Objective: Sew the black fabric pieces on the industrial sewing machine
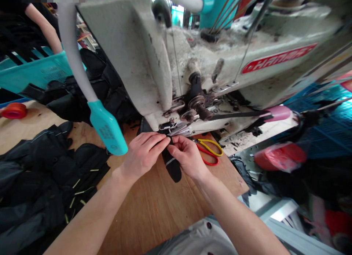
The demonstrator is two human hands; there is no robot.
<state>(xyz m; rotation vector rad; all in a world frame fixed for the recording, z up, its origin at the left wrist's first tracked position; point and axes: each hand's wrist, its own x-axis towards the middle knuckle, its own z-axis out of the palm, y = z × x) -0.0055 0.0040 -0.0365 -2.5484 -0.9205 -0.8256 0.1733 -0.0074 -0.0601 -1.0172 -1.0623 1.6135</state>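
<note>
L hand [144, 150]: fingers close together, slightly bent, tips on upper part of narrow blk fabric piece [173, 168]; thumb hidden, can't tell if it grips. R hand [188, 154]: narrow, thumb + index pinching same piece from R side, other fingers curled in. Hands almost touching at tips.

Blk fabric piece is over wooden desk [154, 211], inward from R corner, upper end at the needle area of sewing machine [129, 46], rounded lower end pointing to near edge; thin light stripe across it. Exact contact w/ needle parts too small to tell.

Scissors [210, 152], yellow + red handles, on desk just beside R hand, twd R edge; blades partly hidden. Lamp w/ teal head [107, 128] hangs L of L hand, grey bendy neck. Pile of blk garment pcs [49, 174] w/ pale strips covers L part of desk. Orange-red tape roll [13, 110] near far L edge. Past that edge: teal basket [46, 69], another person's forearm [45, 27] above it. Red bundle in clear plastic [280, 156] lower down, off R edge.
</note>
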